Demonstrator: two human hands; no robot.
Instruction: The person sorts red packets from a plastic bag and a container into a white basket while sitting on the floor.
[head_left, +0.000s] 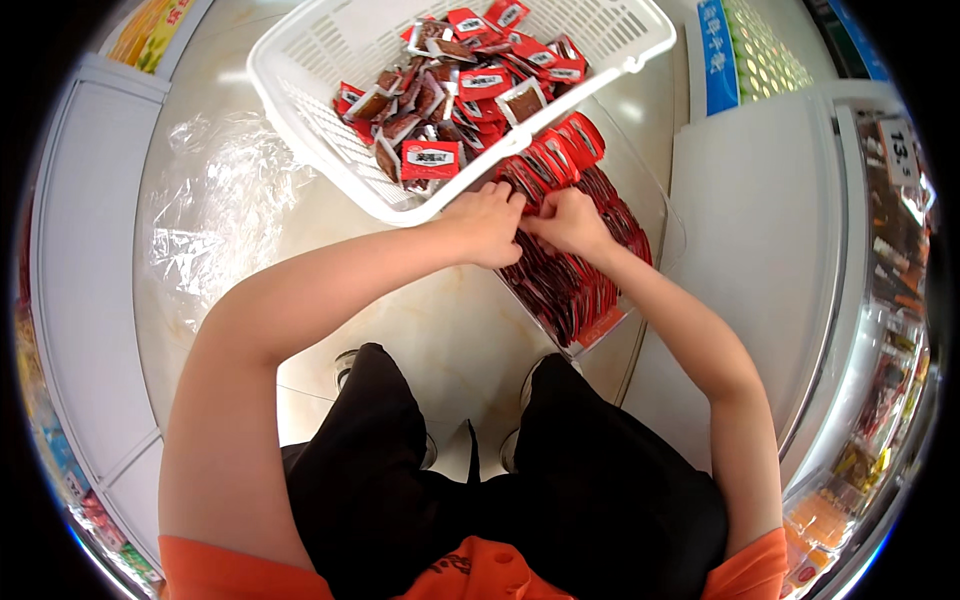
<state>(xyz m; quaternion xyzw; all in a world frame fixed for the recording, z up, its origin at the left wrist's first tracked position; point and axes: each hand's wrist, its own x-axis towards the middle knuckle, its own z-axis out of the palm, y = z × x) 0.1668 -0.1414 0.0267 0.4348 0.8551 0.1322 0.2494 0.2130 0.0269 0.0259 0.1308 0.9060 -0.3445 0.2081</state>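
A clear plastic box stands on the floor before me, with small red snack packets packed on edge in tight rows. More red packets form an upper row at its far side. My left hand is at the left end of that row, its bent fingers closed on the edge of a packet. Close beside it, my right hand makes a pinch at the same packets; its fingertips are partly hidden. Beyond both hands, a white plastic basket holds a loose heap of red and brown packets.
Crumpled clear plastic film lies on the tiled floor to the left. White shelf units stand at the left and right. Goods hang on the right-hand rack. My shoes are just below the box.
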